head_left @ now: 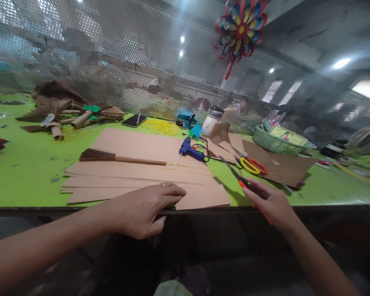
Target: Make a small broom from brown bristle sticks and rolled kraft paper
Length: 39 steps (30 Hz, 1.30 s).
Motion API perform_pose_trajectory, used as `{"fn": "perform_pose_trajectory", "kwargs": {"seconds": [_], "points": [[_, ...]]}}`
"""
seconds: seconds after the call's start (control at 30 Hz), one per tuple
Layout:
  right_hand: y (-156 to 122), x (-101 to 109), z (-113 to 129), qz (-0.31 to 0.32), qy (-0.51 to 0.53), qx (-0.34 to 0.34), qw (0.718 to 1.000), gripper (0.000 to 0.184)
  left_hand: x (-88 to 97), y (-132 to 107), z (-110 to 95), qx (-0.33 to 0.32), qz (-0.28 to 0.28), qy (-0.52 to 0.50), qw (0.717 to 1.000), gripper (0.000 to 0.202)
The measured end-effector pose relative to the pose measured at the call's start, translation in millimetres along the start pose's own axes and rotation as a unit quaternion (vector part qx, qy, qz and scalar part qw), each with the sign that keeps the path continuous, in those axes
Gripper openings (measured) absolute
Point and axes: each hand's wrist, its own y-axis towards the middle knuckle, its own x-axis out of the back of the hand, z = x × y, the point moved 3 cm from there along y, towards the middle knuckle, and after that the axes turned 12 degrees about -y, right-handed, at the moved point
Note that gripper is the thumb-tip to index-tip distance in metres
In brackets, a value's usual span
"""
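Observation:
My left hand lies over the near edge of brown paper sheets, its fingers stretched out on the paper and its thumb below the table edge. Dark-bladed scissors with red on the handles are in my right hand, the blades pointing away over the green table. Across the sheets lies a rolled brown paper stick with a fringed end. A blue glue gun rests beyond my left hand, its nozzle on the paper.
Yellow-and-orange-handled scissors lie by brown paper pieces. Farther back are a green basket, a white bottle, yellow strands and a phone. Brown paper crafts occupy the left; a perforated metal screen stands behind.

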Motion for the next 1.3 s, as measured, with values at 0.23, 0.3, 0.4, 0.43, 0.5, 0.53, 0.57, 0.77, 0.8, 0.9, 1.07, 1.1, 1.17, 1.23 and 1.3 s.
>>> {"fn": "perform_pose_trajectory", "kwargs": {"seconds": [0.23,0.3,0.4,0.43,0.5,0.53,0.57,0.77,0.8,0.9,1.07,1.1,1.17,1.23,1.3], "points": [[87,-1,-40,-0.133,-0.162,-0.035,0.977,0.058,1.8,-2,2,0.009,-0.018,-0.022,1.0,0.043],[106,-1,-43,-0.141,-0.18,-0.037,0.973,0.053,2.7,-2,2,0.011,-0.021,-0.027,0.999,0.041],[132,-1,-35,-0.139,-0.202,-0.017,0.969,0.042,3.4,-3,2,0.014,-0.038,-0.035,0.999,0.036],[137,-1,-29,-0.138,-0.21,-0.004,0.968,0.038,3.6,-3,2,0.015,-0.046,-0.038,0.998,0.033],[138,-5,-13,-0.131,-0.224,0.028,0.965,0.033,4.2,-5,3,0.013,-0.061,-0.05,0.997,0.029],[133,-9,-4,-0.121,-0.227,0.049,0.965,0.031,4.6,-5,4,0.012,-0.066,-0.057,0.996,0.027],[124,-13,6,-0.105,-0.227,0.071,0.966,0.031,5.1,-6,5,0.012,-0.069,-0.064,0.995,0.026],[37,-42,59,0.12,-0.185,0.219,0.951,0.027,7.1,-8,13,0.025,-0.056,-0.113,0.992,0.025],[28,-43,62,0.137,-0.189,0.221,0.947,0.031,7.4,-8,13,0.029,-0.057,-0.116,0.991,0.023],[17,-41,61,0.172,-0.198,0.192,0.946,0.04,7.9,-7,15,0.045,-0.072,-0.116,0.99,0.019],[18,-38,55,0.208,-0.151,0.122,0.959,0.024,6.4,-3,19,0.067,-0.086,-0.106,0.988,0.022],[16,-37,55,0.205,-0.144,0.109,0.962,0.019,5.9,-3,20,0.07,-0.085,-0.103,0.989,0.022],[13,-37,55,0.201,-0.131,0.088,0.967,0.012,5.3,-2,22,0.075,-0.084,-0.096,0.989,0.024],[10,-39,55,0.199,-0.11,0.083,0.97,0.011,5.4,-3,22,0.079,-0.085,-0.091,0.989,0.026],[7,-40,53,0.191,-0.084,0.094,0.973,0.012,5.8,-3,21,0.079,-0.087,-0.085,0.989,0.028]]}}
